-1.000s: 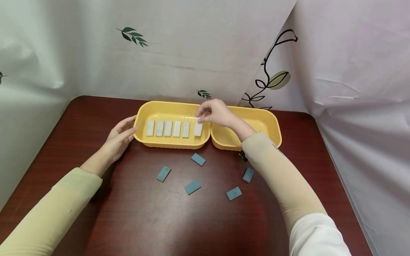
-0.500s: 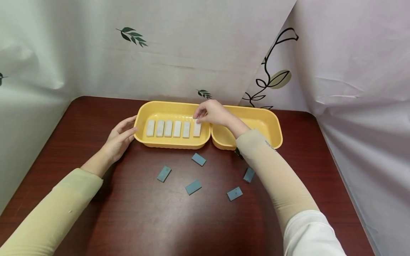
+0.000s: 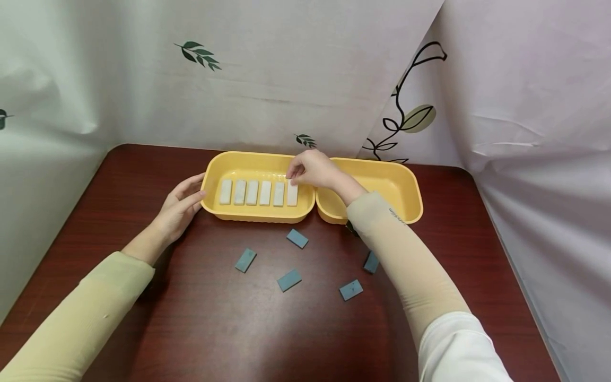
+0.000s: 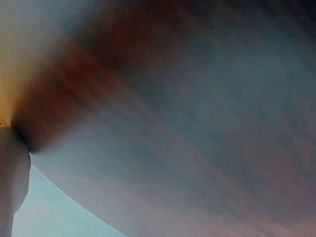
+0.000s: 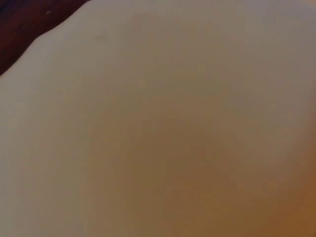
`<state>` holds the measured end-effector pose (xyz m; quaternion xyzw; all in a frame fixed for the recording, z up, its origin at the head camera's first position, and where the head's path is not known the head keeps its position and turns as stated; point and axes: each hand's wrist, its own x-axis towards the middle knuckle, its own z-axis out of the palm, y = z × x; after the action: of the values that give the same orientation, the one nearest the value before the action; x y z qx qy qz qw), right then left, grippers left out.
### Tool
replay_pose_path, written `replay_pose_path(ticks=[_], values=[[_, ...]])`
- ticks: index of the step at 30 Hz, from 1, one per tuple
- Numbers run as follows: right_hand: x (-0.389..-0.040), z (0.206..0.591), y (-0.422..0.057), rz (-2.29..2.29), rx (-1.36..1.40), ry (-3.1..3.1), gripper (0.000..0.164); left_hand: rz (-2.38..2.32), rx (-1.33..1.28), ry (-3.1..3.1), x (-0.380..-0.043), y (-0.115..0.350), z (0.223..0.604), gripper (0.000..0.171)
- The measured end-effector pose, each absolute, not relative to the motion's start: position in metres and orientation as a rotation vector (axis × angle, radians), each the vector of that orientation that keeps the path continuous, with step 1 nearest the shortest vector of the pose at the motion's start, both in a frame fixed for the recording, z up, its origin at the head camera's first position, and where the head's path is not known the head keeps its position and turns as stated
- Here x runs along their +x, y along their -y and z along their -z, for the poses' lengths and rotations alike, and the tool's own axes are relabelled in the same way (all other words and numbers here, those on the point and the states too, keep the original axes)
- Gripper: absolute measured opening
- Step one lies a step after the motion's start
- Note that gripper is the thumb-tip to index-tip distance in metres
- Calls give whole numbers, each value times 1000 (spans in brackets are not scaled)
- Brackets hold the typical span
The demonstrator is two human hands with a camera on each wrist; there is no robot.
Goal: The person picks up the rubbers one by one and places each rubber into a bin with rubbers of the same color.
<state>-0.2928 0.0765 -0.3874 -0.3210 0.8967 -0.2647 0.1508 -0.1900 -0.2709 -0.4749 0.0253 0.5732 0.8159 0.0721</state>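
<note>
In the head view my right hand (image 3: 312,168) pinches the upper end of a white rectangular block (image 3: 292,193) at the right end of the left yellow tray (image 3: 258,217). The block lies along a row of several similar whitish blocks (image 3: 252,193), parallel to them. At the tray's left end my left hand (image 3: 180,207) touches the outer wall and rim, its fingers fairly straight. The right wrist view is filled by a blurred pale surface. In the left wrist view, part of the left hand (image 4: 14,173) shows at the left edge.
A second yellow tray (image 3: 396,185) adjoins the first on the right, partly behind my right arm. Several blue-grey blocks (image 3: 289,280) lie scattered on the dark red table (image 3: 215,318) before the trays. Patterned white sheeting (image 3: 267,79) rises behind the table.
My right hand has moved slightly left and lowered the white block, which now lies flat at the row's right end. The left hand has stayed at the tray's left end.
</note>
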Motion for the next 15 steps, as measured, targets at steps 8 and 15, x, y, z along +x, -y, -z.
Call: replay_pose_path(ticks=[8,15], values=[[-293,387,-77,755,-935,-2574,10,-2452,75,-1718,-190,271,474,37],[-293,389,-76,755,-929,-2559,11,-2445,80,-1727,-190,271,475,38]])
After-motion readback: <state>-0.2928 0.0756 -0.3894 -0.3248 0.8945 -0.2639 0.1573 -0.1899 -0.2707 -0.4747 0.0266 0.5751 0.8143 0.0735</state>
